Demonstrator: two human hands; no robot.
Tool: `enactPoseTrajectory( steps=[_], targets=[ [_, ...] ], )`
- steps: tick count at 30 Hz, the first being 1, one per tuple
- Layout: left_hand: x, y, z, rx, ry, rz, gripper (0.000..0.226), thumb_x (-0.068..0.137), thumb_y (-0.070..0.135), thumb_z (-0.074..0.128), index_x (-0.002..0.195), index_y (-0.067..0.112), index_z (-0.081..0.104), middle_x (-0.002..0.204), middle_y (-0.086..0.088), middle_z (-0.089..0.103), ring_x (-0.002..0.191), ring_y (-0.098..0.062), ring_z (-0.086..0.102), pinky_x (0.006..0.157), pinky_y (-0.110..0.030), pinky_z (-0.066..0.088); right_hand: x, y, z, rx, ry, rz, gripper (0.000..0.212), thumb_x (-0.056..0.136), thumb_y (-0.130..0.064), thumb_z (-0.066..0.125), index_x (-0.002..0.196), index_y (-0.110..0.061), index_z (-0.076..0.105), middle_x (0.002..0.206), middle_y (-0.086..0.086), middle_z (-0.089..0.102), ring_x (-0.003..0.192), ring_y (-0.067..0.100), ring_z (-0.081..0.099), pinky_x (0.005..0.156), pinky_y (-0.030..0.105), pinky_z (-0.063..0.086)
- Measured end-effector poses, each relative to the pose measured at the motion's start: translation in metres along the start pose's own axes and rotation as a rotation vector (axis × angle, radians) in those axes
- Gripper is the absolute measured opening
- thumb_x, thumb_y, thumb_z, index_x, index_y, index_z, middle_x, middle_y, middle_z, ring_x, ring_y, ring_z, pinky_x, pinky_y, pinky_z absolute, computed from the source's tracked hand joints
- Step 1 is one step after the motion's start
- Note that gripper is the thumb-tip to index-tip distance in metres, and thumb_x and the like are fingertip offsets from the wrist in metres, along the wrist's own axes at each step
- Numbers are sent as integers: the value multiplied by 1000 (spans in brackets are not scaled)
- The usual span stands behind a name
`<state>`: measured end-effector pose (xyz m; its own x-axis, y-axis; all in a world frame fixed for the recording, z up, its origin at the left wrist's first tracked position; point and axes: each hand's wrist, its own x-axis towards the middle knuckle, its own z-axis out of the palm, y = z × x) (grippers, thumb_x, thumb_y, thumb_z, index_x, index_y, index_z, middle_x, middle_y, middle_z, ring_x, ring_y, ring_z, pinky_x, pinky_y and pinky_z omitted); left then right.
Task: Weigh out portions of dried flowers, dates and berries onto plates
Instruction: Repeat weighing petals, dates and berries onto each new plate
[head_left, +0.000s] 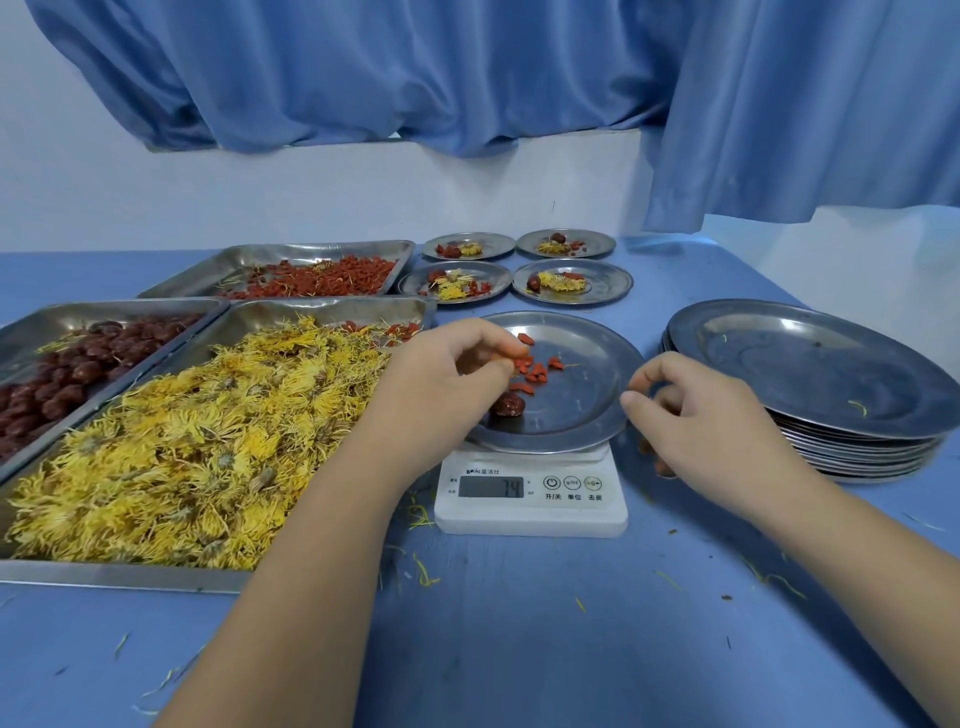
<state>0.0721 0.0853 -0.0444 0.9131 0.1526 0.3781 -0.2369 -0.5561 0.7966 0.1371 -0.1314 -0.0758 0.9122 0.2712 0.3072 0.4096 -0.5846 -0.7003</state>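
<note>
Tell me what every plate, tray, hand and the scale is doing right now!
Scale: on, reads 74.
Plate on scale: one date, some berries, no flowers.
Four far plates: filled.
Plate stack: unused.
Flower tray: heaped.
Left hand: dropping berries.
Right hand: holding plate's rim.

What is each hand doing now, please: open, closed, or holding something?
Left hand: fingers pinched on red berries over the plate.
Right hand: curled at the plate's rim; whether gripping, cannot tell.
</note>
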Motion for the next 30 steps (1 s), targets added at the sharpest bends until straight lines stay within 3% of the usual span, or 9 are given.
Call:
enactPoseTrajectory(
  steps=[7,12,15,17,20,22,27,30],
  targets=[
    [-3,3,4,61,-43,54,19,94,20,59,93,32,73,87,19,71,85,3,64,71,-10,50,1,-1,-2,-19,13,-30,9,83,-39,54,78,-32,55,60,-2,64,48,12,59,62,41,57],
    [-3,1,12,250,-27,180,15,94,29,59,94,25,74,89,15,68,88,2,58,74,-10,43,1,0,-3,-32,20,-54,9,86,-36,55,78,-32,55,58,-3,62,48,9,58,62,37,55],
    [-1,-1,13,349,-33,224,20,96,30,55,98,21,73,94,12,66,92,0,54,82,-17,41,0,0,-4,-49,26,-72,9,87,-35,55,78,-32,55,57,-5,62,48,7,58,62,35,54],
    [-1,0,13,323,-36,220,25,98,30,50,99,21,73,97,11,66,96,-1,56,85,-18,41,1,0,-4,-52,29,-74,9,87,-35,54,79,-32,55,56,-6,61,49,6,58,62,35,54],
    [-4,3,12,138,-23,174,29,100,31,45,94,26,73,97,17,67,96,9,57,78,-1,37,1,0,-5,-66,37,-75,8,86,-35,54,80,-32,55,55,-6,61,51,7,60,62,35,54],
    [-4,4,11,76,-8,135,28,100,31,46,94,26,73,99,18,68,97,12,56,77,1,36,1,1,-5,-72,39,-77,8,86,-36,54,79,-32,55,55,-6,61,52,7,61,62,34,54],
    [2,-1,10,104,231,45,16,96,26,54,95,32,69,103,18,64,98,8,55,84,-13,42,2,1,-2,-34,29,-32,8,86,-35,55,78,-31,55,59,-3,63,48,7,60,59,32,54],
    [6,-4,5,-44,345,-92,18,95,29,51,91,32,69,89,16,65,76,9,56,69,-13,44,2,0,2,87,-18,47,9,87,-28,56,79,-27,52,62,3,66,44,12,63,53,30,50]
  ],
)
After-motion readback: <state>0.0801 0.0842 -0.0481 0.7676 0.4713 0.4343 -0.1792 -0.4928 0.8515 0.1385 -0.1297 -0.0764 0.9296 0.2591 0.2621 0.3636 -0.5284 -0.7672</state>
